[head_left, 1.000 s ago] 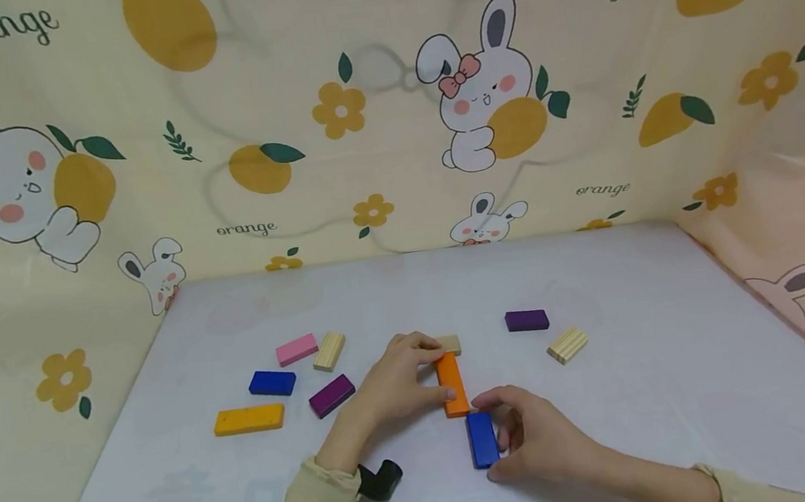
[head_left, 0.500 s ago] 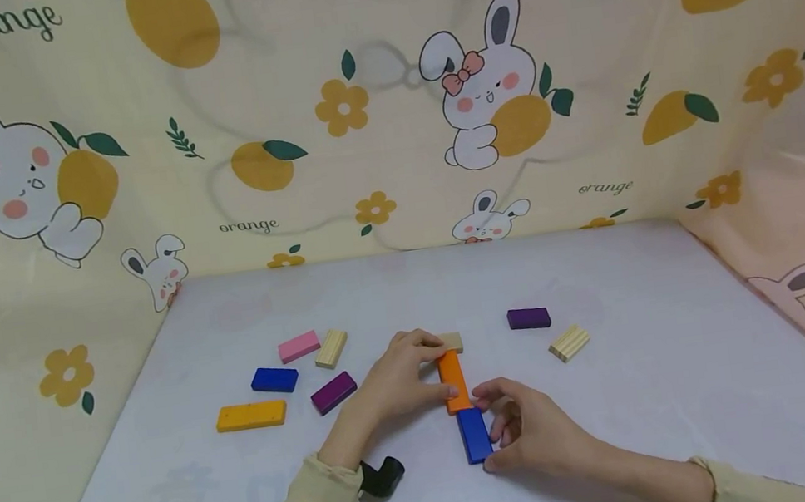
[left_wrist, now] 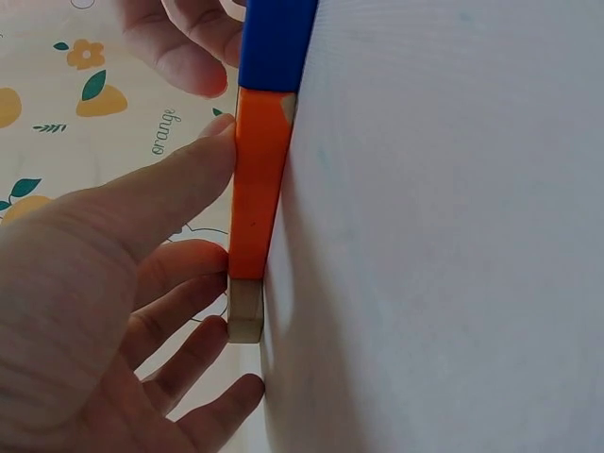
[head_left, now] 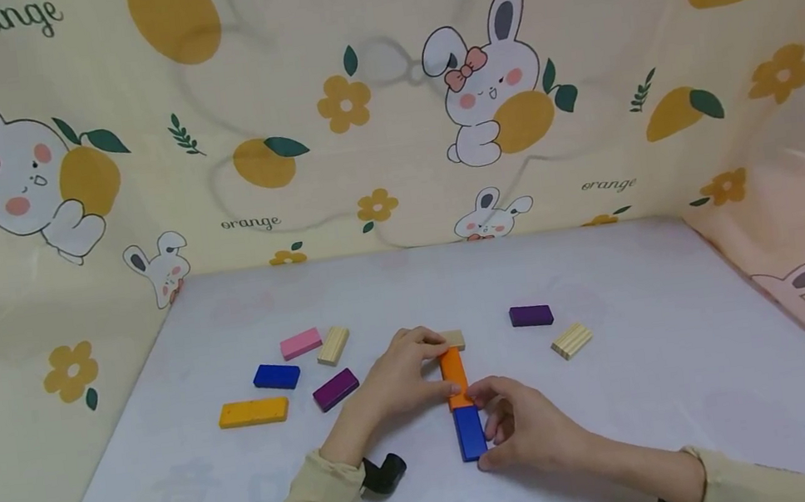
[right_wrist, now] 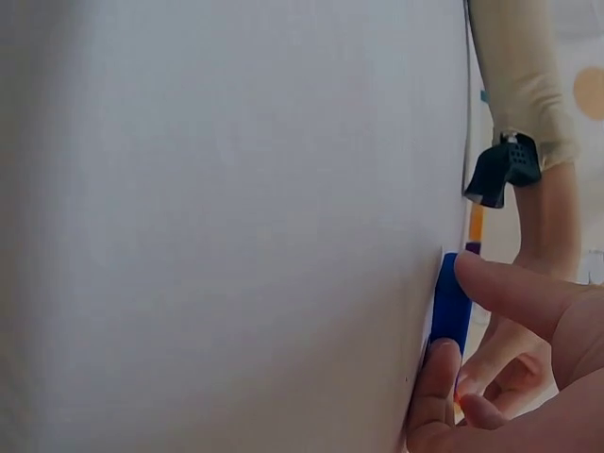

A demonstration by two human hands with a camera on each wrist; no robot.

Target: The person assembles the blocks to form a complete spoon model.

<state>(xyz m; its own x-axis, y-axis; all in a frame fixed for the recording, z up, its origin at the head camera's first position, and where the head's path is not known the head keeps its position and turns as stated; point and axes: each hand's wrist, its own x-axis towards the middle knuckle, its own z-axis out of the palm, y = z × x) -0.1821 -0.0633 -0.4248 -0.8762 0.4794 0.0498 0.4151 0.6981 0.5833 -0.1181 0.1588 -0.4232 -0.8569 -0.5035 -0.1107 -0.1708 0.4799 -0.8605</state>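
An orange block (head_left: 453, 370) lies on the white table, lined up between a plain wood block (head_left: 454, 339) behind it and a blue block (head_left: 470, 433) in front. My left hand (head_left: 404, 375) holds the orange block, thumb near its front end and index finger at its back end. With thumb and fingers my right hand (head_left: 533, 423) grips the blue block from the right. In the left wrist view the blue block (left_wrist: 276, 42) meets the end of the orange block (left_wrist: 257, 184). The right wrist view shows the thumb at one end of the blue block (right_wrist: 451, 300).
On the left lie a yellow block (head_left: 253, 412), another blue block (head_left: 277, 376), a pink block (head_left: 301, 344), a wood block (head_left: 334, 346) and a purple block (head_left: 336, 390). To the right are a dark purple block (head_left: 531, 315) and a wood block (head_left: 572, 341). A patterned cloth (head_left: 384, 102) hangs behind.
My right hand has slid the blue block leftward and slightly away from me, until it lines up against the orange block's front end. My left hand has kept its hold.
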